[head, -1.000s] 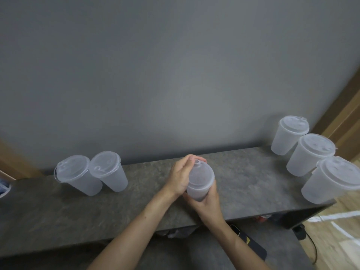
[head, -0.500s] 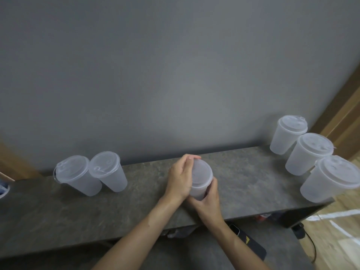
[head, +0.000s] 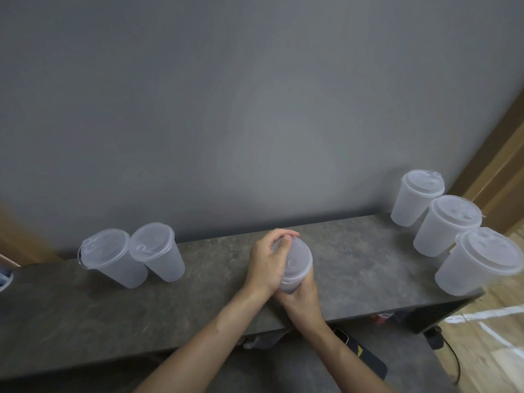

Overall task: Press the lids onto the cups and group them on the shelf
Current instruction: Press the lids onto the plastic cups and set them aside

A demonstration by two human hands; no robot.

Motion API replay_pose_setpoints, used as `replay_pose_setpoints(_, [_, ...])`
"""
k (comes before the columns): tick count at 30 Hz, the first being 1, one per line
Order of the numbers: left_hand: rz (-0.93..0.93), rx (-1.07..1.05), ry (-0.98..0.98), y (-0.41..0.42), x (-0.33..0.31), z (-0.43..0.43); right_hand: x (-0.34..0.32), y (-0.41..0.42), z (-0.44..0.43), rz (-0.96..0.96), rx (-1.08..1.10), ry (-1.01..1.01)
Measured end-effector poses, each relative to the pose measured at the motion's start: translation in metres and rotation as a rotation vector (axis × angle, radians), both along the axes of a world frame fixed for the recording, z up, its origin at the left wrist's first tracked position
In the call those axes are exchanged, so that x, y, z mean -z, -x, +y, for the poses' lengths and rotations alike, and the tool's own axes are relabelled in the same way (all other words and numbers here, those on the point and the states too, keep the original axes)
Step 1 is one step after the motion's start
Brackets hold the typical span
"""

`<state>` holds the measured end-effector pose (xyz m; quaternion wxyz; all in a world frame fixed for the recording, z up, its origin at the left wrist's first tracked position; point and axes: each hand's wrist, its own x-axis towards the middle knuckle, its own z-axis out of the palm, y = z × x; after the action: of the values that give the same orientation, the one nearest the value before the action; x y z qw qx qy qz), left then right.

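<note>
My left hand [head: 265, 262] is curling its fingers over the lid [head: 299, 255] on the cup [head: 292, 280]; my right hand [head: 302, 300] is gripping the cup's base, shelf [head: 198, 296] beneath it.

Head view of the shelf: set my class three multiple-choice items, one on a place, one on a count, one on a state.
1. Where does the group of three cups stand?
A. at the right end of the shelf
B. at its left end
C. on the floor

2. How many cups show in all?
A. four
B. six
C. eight

3. What state is the middle cup in?
A. lying untouched
B. stacked inside another
C. gripped by both hands

Key:
1 A: the three stand together at the right end.
2 B: the left pair, one in the middle, three at right.
3 C: the left hand curls over its lid and the right hand grips its lower part.
</note>
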<state>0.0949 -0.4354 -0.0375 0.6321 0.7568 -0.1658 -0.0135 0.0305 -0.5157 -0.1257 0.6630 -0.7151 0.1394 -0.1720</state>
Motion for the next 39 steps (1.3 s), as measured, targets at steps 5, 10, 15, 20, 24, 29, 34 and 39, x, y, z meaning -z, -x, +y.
replay_pose_setpoints(5, [0.049, 0.470, -0.149, -0.029, -0.023, 0.015, 0.006, 0.000, -0.005, 0.034, -0.063, 0.047])
replay_pose_setpoints(10, [0.010, 0.166, -0.095, -0.017, -0.011, 0.007, 0.004, 0.000, 0.000, -0.020, -0.040, 0.023])
replay_pose_setpoints(15, [-0.128, -0.073, -0.077, -0.002, -0.006, 0.007, -0.001, 0.000, 0.005, -0.023, -0.035, 0.013])
replay_pose_setpoints(20, [0.205, 0.176, -0.090, -0.029, -0.023, 0.008, -0.010, -0.001, -0.007, 0.064, -0.173, 0.061])
replay_pose_setpoints(24, [0.286, 0.332, -0.045, -0.041, -0.054, 0.022, -0.053, 0.005, -0.018, 0.117, -0.202, -0.083])
replay_pose_setpoints(29, [0.300, 0.406, 0.132, -0.033, -0.108, 0.028, -0.140, 0.018, -0.015, 0.102, -0.523, -0.537])
replay_pose_setpoints(34, [0.167, 0.302, 0.228, -0.028, -0.146, 0.027, -0.183, 0.026, -0.004, 0.014, -0.473, -0.579])
replay_pose_setpoints(39, [0.209, 0.292, 0.347, -0.026, -0.162, 0.027, -0.196, 0.024, 0.002, -0.043, -0.353, -0.403])
